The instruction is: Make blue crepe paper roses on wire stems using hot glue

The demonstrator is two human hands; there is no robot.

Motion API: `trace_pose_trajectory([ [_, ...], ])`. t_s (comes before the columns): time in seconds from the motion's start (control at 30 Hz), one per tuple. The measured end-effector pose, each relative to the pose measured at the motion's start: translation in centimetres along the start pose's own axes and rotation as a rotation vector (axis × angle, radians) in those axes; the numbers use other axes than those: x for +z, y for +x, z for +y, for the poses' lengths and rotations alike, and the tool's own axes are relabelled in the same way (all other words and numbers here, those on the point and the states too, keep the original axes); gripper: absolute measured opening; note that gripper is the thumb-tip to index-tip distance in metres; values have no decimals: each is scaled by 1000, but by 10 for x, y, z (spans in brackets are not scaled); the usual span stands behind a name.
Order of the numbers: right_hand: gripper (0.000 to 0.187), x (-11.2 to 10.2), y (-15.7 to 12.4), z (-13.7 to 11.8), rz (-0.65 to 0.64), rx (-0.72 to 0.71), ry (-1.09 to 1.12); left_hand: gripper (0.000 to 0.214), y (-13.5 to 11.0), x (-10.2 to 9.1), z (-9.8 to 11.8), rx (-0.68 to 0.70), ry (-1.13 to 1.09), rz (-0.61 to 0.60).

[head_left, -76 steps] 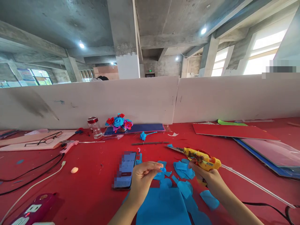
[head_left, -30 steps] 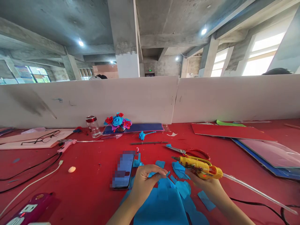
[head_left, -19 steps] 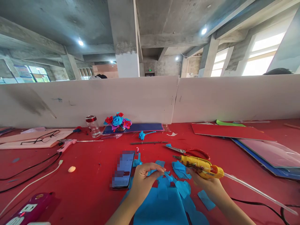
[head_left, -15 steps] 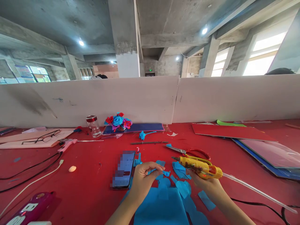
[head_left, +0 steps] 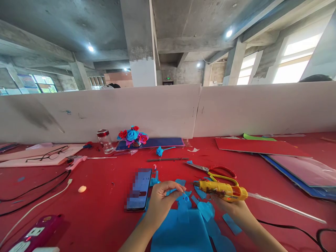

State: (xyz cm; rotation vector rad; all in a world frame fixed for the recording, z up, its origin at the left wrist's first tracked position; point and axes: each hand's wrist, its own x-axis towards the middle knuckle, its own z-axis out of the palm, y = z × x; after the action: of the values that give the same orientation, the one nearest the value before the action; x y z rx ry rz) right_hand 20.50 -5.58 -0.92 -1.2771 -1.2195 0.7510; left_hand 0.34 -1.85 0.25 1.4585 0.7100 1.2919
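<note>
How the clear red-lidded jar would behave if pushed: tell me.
The clear jar may tip, since it stands taller than wide. Once over, it would probably roll, its sides looking round. It could be fragile, as the see-through body looks like glass.

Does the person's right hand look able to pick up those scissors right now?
Probably not as it is: the right hand is wrapped around the yellow glue gun. Still, the scissors lie close by, just beyond the gun, so a freed hand could likely reach them.
</note>
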Motion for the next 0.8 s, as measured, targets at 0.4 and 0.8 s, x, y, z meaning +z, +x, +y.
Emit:
trace_pose_trajectory([
  [0.4, 24, 5, -5, -7, -61, 55, 116, 12, 0, 1, 3, -32, 2, 15],
  [0.8, 28, 2, -5, -3, -82, 77, 106, 6, 3, -1, -7, -113, 120, 14],
])
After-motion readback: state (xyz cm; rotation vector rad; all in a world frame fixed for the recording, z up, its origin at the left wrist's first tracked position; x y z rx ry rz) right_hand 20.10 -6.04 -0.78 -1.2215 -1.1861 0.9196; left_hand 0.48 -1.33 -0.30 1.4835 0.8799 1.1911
